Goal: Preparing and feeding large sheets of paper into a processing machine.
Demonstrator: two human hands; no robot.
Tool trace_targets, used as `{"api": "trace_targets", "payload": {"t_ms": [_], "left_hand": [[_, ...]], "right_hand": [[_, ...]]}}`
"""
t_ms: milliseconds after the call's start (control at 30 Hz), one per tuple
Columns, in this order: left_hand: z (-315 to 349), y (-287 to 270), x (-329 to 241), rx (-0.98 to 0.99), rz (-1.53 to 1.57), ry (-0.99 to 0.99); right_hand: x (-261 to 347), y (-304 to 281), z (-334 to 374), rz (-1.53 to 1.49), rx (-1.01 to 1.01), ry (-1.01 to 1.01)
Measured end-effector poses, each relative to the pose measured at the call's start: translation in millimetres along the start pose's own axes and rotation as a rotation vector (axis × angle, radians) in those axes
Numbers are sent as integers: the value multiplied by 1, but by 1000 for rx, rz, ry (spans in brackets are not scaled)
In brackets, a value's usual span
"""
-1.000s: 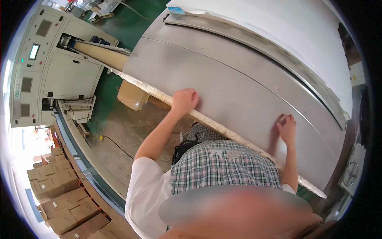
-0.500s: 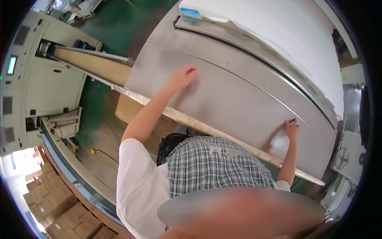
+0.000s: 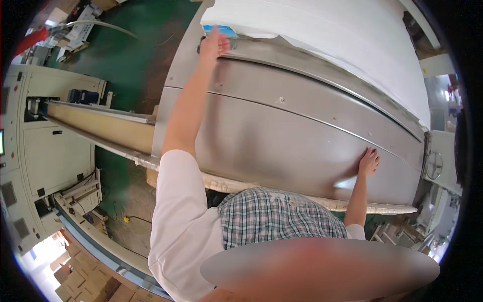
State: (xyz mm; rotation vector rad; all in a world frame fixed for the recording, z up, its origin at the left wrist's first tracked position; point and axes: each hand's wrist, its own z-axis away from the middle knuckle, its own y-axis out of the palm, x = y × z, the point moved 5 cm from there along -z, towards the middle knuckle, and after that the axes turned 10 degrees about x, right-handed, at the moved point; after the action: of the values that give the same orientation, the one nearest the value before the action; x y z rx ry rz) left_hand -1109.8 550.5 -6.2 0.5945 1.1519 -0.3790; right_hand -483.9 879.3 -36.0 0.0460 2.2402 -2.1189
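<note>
My left hand (image 3: 215, 45) is stretched far forward to the near left corner of a white sheet (image 3: 312, 22). Its fingers are extended and loosely apart, overlapping a bright blue patch (image 3: 221, 31) at that corner; no grip on it shows. On the right, my right hand (image 3: 370, 162) rests on the smooth grey metal surface (image 3: 271, 136), fingertips just below the long seam. Those fingers are slightly bent, with nothing seen in them. The white material lies beyond a raised metal bar (image 3: 302, 63) that crosses the far part of the metal surface.
A worn pale strip (image 3: 241, 186) runs along the metal surface's near edge, against my body. At left a tan belt conveyor (image 3: 105, 121) leads to a cream machine cabinet (image 3: 60, 156). Cardboard boxes (image 3: 85, 267) are stacked lower left. A handwheel (image 3: 433, 164) stands at far right.
My left hand has gone forward and left, from above the metal surface to the blue patch at the sheet's corner. My right hand stays near the same place. The view has shifted slightly.
</note>
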Motion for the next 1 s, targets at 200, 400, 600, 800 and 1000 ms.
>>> {"api": "trace_targets", "payload": {"t_ms": [200, 400, 600, 800, 1000], "left_hand": [[-50, -14, -7, -105, 131, -92], [-62, -29, 8, -51, 146, -29], [-45, -37, 16, 130, 346, 157], [-12, -33, 12, 262, 542, 293], [0, -40, 11, 276, 681, 220]], "right_hand": [[-7, 5, -3, -53, -53, 19], [-2, 3, -1, -75, -43, 18], [2, -3, 3, -68, -29, 37], [-2, 0, 0, -79, -30, 28], [-2, 6, -5, -63, -51, 15]]}}
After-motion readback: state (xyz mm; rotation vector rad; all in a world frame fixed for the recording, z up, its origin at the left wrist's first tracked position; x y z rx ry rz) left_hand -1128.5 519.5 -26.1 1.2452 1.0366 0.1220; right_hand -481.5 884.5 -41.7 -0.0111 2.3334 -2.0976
